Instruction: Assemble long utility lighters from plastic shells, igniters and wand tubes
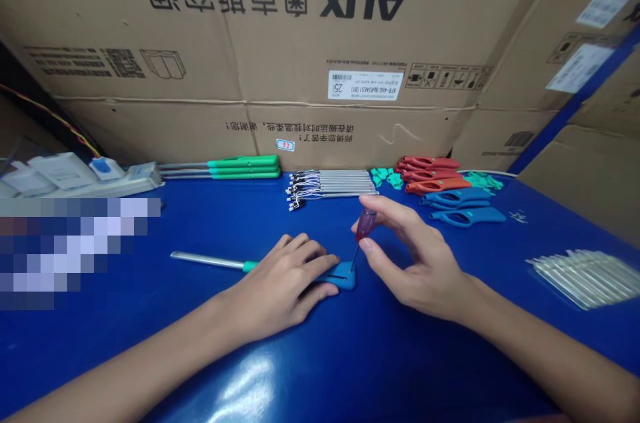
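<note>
My left hand (295, 273) lies over a blue-handled stick lighter (344, 274), its fingers closed round the handle and pinning it to the table. A green collar (249, 266) and a long silver tube (207, 259) stick out to the left of the hand. The middle of the handle is hidden under my fingers. Between thumb and fingers, my right hand (415, 259) grips a small screwdriver (367, 223) with a clear purple and red handle. It stands nearly upright, its tip meeting the right end of the blue handle.
Behind the hands lie green-handled lighters (245, 167), metal tubes with wires (340, 183), small green parts (387, 177), red handle shells (430, 173) and blue ones (467, 215). Bagged metal tubes (585, 278) rest at right. A power strip (135, 176) is at left; cardboard (280, 89) walls the back.
</note>
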The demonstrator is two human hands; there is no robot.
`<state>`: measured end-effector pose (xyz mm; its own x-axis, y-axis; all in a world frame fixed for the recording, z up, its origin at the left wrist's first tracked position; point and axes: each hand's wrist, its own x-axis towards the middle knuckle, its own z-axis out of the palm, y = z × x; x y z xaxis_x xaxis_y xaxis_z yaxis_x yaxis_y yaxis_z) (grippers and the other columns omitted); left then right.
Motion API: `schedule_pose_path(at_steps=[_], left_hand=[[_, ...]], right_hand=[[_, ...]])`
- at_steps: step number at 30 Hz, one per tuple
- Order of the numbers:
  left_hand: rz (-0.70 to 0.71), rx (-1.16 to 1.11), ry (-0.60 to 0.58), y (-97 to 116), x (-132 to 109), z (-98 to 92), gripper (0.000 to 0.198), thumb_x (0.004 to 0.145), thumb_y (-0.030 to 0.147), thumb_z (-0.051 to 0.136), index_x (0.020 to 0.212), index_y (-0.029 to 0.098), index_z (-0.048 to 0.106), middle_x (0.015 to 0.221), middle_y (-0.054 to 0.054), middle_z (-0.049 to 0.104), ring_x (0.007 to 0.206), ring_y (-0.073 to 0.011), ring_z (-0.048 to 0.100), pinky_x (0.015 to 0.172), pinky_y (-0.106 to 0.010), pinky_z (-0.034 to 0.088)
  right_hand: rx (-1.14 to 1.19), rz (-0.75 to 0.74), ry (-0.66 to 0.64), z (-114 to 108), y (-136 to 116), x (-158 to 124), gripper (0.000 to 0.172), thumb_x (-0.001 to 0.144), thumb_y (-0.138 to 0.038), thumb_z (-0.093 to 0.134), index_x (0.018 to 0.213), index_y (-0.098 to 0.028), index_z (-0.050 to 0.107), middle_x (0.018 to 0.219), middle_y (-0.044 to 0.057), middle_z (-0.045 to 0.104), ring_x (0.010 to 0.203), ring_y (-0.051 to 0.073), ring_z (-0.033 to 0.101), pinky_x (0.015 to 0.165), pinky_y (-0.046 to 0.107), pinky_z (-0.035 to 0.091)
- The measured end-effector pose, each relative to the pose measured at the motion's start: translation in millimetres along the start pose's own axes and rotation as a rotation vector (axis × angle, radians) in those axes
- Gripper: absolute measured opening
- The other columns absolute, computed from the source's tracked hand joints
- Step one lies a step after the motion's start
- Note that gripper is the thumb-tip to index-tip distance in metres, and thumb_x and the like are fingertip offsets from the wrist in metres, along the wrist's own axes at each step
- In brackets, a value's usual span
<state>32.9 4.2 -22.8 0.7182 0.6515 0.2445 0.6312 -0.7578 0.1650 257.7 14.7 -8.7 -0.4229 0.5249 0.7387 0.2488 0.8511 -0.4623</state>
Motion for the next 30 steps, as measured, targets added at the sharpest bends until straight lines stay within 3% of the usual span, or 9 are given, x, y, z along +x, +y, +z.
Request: schedule_pose_path(at_steps=[6,12,17,23,30], left_hand=[[0.004,0.02,0.003,-0.3,0.2,-0.2,0.032,0.097,0.037,0.054,0.124,0.019,0.06,0.108,-0.009,0.065,0.099,-0.0258,0.059,0.086,-0.045,0.047],[0.003,0.012,-0.009,-0.7,0.6,1.1,0.032,0.098,0.036,0.054,0.124,0.019,0.059,0.108,-0.009,0.064,0.099,-0.0261,0.058,0.084,-0.044,0.046],[0.002,0.022,-0.006,-0.1,0.8,0.7,0.032,0.097,0.036,0.054,0.125,0.02,0.059,0.107,-0.008,0.064,0.1,-0.0256,0.058,0.085,-0.044,0.047],[0.004,0.007,-0.003,-0.6,0.7,-0.6,0.032,0.097,0.036,0.054,0.124,0.019,0.06,0.107,-0.009,0.064,0.099,-0.0254,0.058,0.084,-0.043,0.047],[-0.006,0.005,-0.012,-0.3,0.0,0.4,0.032,0.097,0.035,0.054,0.125,0.02,0.058,0.107,-0.008,0.064,0.1,-0.0268,0.058,0.085,-0.046,0.046]], right_hand=[[-0.097,-0.005,0.02,0.2,0.8,0.6,0.063,0.09,-0.011,0.06,0.146,-0.029,0.04,0.126,0.008,0.062,0.099,0.02,0.065,0.092,0.039,0.057],[-0.013,0.02,0.001,-0.2,1.0,0.2,0.061,0.091,-0.007,0.054,0.146,-0.028,0.04,0.122,0.007,0.064,0.101,0.019,0.066,0.092,0.036,0.057],[-0.123,-0.009,0.02,-0.4,2.0,-0.9,0.06,0.088,-0.012,0.062,0.143,-0.03,0.044,0.123,0.007,0.063,0.105,0.022,0.064,0.091,0.04,0.057],[-0.028,0.024,-0.016,-1.5,-1.0,1.0,0.058,0.092,-0.008,0.051,0.146,-0.027,0.041,0.115,0.007,0.066,0.098,0.019,0.067,0.091,0.039,0.058],[-0.107,-0.044,0.029,-0.4,1.6,-0.7,0.061,0.087,-0.012,0.065,0.142,-0.03,0.045,0.122,0.006,0.065,0.101,0.021,0.065,0.09,0.037,0.058]])
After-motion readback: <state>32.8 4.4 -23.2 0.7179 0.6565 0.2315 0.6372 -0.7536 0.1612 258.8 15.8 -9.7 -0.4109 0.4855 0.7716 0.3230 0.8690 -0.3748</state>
